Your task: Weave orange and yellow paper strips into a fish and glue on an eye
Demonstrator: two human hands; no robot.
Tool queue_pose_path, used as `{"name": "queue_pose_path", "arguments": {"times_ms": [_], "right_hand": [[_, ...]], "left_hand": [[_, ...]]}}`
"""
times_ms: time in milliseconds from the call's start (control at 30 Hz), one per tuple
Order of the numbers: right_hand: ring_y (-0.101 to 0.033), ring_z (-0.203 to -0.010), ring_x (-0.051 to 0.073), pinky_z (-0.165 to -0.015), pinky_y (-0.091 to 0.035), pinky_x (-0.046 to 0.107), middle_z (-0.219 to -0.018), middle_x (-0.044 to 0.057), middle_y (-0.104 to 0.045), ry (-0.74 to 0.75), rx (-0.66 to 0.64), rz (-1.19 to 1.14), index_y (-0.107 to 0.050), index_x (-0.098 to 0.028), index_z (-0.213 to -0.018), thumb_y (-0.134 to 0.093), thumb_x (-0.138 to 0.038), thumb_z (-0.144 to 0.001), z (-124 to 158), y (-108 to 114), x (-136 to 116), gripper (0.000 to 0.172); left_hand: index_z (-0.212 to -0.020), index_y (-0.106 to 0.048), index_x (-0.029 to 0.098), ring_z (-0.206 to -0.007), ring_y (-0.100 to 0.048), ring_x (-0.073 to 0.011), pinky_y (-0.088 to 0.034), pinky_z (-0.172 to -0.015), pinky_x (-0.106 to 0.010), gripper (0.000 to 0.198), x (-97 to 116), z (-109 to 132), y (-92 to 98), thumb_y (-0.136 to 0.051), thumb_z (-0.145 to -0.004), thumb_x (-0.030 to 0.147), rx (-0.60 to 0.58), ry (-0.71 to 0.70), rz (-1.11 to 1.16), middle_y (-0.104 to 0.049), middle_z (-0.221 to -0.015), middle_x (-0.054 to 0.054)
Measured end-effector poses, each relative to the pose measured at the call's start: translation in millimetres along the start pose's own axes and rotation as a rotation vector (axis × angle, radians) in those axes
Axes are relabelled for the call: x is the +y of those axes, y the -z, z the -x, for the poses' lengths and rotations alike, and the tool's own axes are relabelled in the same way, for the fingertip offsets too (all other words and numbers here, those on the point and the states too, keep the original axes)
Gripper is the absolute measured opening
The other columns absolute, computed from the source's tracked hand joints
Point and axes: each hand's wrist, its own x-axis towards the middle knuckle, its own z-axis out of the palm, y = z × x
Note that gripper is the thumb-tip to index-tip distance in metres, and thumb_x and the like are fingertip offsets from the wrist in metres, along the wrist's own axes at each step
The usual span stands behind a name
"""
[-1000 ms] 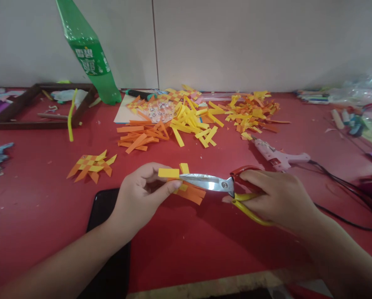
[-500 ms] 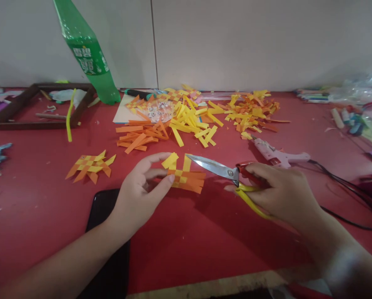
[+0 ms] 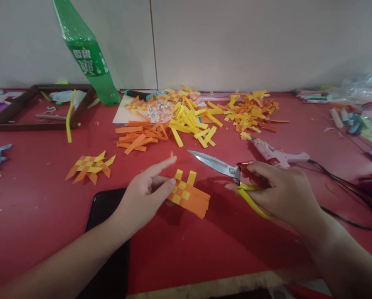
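My left hand (image 3: 144,192) pinches a small mat woven from orange and yellow paper strips (image 3: 188,195), holding it just above the red table (image 3: 204,245) with the forefinger stretched out. My right hand (image 3: 282,193) grips the red and yellow handles of a pair of scissors (image 3: 227,169). The steel blades are closed and point left, toward the woven piece but apart from it. A second woven piece (image 3: 90,166) lies flat on the table to the left.
Loose orange strips (image 3: 140,135), yellow strips (image 3: 192,120) and mixed offcuts (image 3: 252,110) lie at the back. A green bottle (image 3: 87,54) leans by a wooden frame (image 3: 33,108). A pink glue gun (image 3: 277,153) with a black cable lies right. A black phone (image 3: 109,245) is under my left forearm.
The scissors pulled back to the right, away from the woven piece. A yellow strip end is gone from the piece, and my left hand turned and lowered it.
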Motion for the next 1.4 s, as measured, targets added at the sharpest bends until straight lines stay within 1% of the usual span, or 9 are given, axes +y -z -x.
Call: {"name": "queue_pose_path", "arguments": {"times_ms": [67,167,233,333,500,600,800,1067,1400], "right_hand": [[-0.044,-0.040,0.010,-0.044,-0.031,0.022,-0.048,-0.001,-0.054,0.002,-0.003,0.002,-0.061,-0.018,-0.068,-0.052,-0.074,-0.083,-0.2,0.1,0.1,0.059],[-0.041,-0.038,0.009,-0.043,-0.030,0.022,-0.047,-0.002,-0.052,0.017,0.013,0.003,-0.060,-0.018,-0.067,-0.051,-0.075,-0.083,0.0,-1.1,0.7,0.059],[-0.040,-0.038,0.008,-0.042,-0.030,0.022,-0.046,-0.002,-0.051,0.038,0.053,0.002,-0.059,-0.018,-0.067,-0.050,-0.075,-0.084,0.5,-2.7,1.2,0.060],[-0.042,-0.038,0.008,-0.042,-0.030,0.021,-0.047,-0.003,-0.052,0.065,0.077,-0.009,-0.061,-0.017,-0.069,-0.051,-0.072,-0.086,1.4,-4.6,1.4,0.058],[-0.046,-0.038,0.008,-0.041,-0.033,0.021,-0.049,-0.001,-0.055,0.093,0.065,-0.074,-0.063,-0.015,-0.072,-0.052,-0.072,-0.085,2.0,-1.5,-2.1,0.060],[-0.045,-0.038,0.008,-0.042,-0.033,0.022,-0.049,-0.002,-0.056,0.106,0.006,-0.130,-0.063,-0.015,-0.072,-0.054,-0.071,-0.085,1.7,2.3,-5.8,0.058],[-0.053,-0.042,0.012,-0.046,-0.033,0.025,-0.052,0.000,-0.059,0.077,-0.120,-0.109,-0.061,-0.018,-0.072,-0.058,-0.067,-0.083,3.1,-0.9,-7.1,0.050],[-0.057,-0.046,0.018,-0.047,-0.035,0.030,-0.056,0.004,-0.061,0.059,-0.139,-0.067,-0.061,-0.019,-0.078,-0.056,-0.072,-0.082,5.3,-2.5,-6.3,0.053],[-0.063,-0.051,0.023,-0.050,-0.036,0.032,-0.061,0.005,-0.064,0.026,-0.156,-0.049,-0.062,-0.020,-0.081,-0.060,-0.062,-0.081,6.8,-4.7,-4.8,0.042]], "left_hand": [[-0.117,-0.071,0.022,-0.071,-0.070,-0.0164,-0.057,-0.057,-0.021,0.035,-0.3,-0.6,0.1,-0.067,-0.085,0.036,-0.019,-0.001,-0.020,-0.075,-0.080,-0.002],[-0.095,-0.074,0.018,-0.080,-0.072,-0.0190,-0.059,-0.062,-0.023,0.022,-1.4,-1.0,0.1,-0.071,-0.081,0.035,-0.029,-0.008,-0.001,-0.076,-0.090,-0.006],[-0.098,-0.070,0.018,-0.078,-0.072,-0.0167,-0.058,-0.065,-0.021,0.025,-2.0,-1.6,0.0,-0.075,-0.079,0.033,-0.012,0.001,0.042,-0.074,-0.086,-0.004],[-0.117,-0.059,0.022,-0.068,-0.069,-0.0114,-0.057,-0.061,-0.018,0.049,-1.9,-3.5,-0.4,-0.081,-0.074,0.031,0.061,0.019,0.149,-0.069,-0.085,0.002],[-0.134,-0.046,0.027,-0.072,-0.069,-0.0129,-0.061,-0.064,-0.024,0.076,-2.5,-6.7,-0.9,-0.086,-0.070,0.028,0.160,0.017,0.364,-0.065,-0.084,0.005],[-0.128,-0.056,0.026,-0.073,-0.068,-0.0105,-0.061,-0.068,-0.023,0.066,-4.5,-7.8,-0.3,-0.086,-0.069,0.025,0.203,0.020,0.422,-0.063,-0.083,0.006],[-0.085,-0.071,0.017,-0.072,-0.070,-0.0113,-0.062,-0.068,-0.021,0.022,-3.9,-6.0,-1.0,-0.085,-0.070,0.025,0.139,0.056,0.537,-0.073,-0.083,0.000],[-0.079,-0.072,0.018,-0.071,-0.069,-0.0100,-0.064,-0.063,-0.020,0.019,-0.9,-4.0,-1.4,-0.087,-0.069,0.024,0.133,0.041,0.577,-0.072,-0.078,0.003],[-0.088,-0.071,0.020,-0.074,-0.070,-0.0110,-0.064,-0.065,-0.022,0.025,-3.1,-3.8,-1.5,-0.086,-0.070,0.027,0.143,0.066,0.535,-0.071,-0.081,0.003]]}}
